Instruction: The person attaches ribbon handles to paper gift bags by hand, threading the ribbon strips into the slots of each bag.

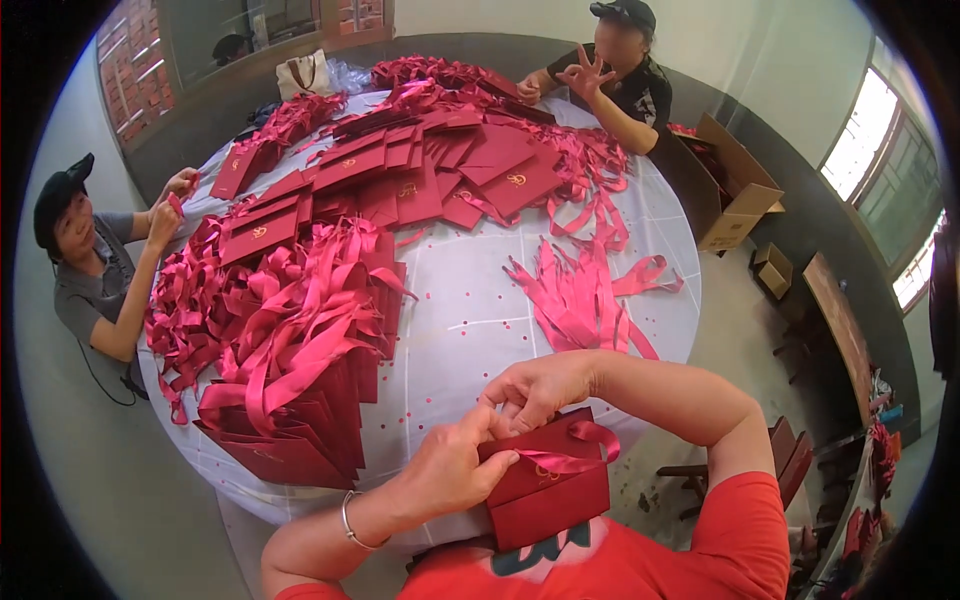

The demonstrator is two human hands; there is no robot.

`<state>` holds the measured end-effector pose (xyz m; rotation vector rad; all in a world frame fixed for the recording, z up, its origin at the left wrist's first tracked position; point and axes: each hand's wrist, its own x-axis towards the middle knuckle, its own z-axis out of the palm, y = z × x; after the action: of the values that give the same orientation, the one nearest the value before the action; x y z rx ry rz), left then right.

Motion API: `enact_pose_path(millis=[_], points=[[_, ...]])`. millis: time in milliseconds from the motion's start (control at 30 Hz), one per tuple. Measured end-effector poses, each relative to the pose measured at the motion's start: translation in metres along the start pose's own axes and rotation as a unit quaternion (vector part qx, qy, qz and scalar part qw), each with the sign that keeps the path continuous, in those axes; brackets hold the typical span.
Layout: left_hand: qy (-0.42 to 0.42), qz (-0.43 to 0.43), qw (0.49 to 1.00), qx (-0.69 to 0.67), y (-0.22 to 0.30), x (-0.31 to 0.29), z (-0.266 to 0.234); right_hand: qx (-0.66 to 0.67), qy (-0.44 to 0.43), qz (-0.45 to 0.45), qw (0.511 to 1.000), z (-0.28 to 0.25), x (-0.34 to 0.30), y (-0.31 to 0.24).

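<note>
Packing workroom: round table point(470, 300), stacked red bags point(300, 440), cartons point(735, 200)

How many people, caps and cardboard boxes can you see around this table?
People: 3, the wearer holding a red paper bag and two co-workers
Black caps: 2
Open cardboard boxes: 2
Total: 7

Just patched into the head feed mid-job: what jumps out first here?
A round white table heaped with dark red paper bags and pink-red ribbon, the biggest stack at the near left. Closest to the camera, the left hand and right hand grip one red bag and its ribbon. Two other people sit at the far and left edges.
</note>
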<state>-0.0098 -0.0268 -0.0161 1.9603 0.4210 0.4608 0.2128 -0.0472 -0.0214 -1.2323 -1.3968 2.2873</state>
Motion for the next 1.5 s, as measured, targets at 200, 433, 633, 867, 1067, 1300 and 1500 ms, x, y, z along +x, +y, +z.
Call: enact_pose_path(millis=[200, 433, 633, 867, 1067, 1300, 1500], points=[[-0.019, 0.004, 1.0, 0.006, -0.001, 0.0, -0.003, 0.056, -0.015, -0.041, 0.997, 0.002, 0.002, 0.005], [-0.027, -0.021, 0.999, 0.008, 0.006, 0.0, -0.006, 0.11, -0.006, -0.03, 0.993, 0.006, 0.0, 0.006], [-0.036, -0.026, 0.999, -0.023, -0.003, -0.003, 0.0, 0.169, 0.037, -0.023, 0.985, 0.012, 0.004, 0.016], [-0.065, -0.074, 0.99, -0.097, -0.012, 0.007, 0.0, 0.132, 0.204, -0.057, 0.968, 0.014, -0.008, 0.002], [-0.093, -0.16, 0.981, -0.051, 0.001, 0.013, -0.006, 0.047, 0.338, -0.112, 0.933, -0.011, -0.016, 0.002], [-0.058, -0.109, 0.992, -0.013, -0.016, 0.008, 0.003, -0.189, 0.534, -0.172, 0.806, -0.007, -0.032, 0.012], [-0.034, -0.102, 0.994, 0.006, -0.02, 0.009, 0.007, -0.157, 0.564, -0.006, 0.811, 0.008, -0.042, 0.019]])
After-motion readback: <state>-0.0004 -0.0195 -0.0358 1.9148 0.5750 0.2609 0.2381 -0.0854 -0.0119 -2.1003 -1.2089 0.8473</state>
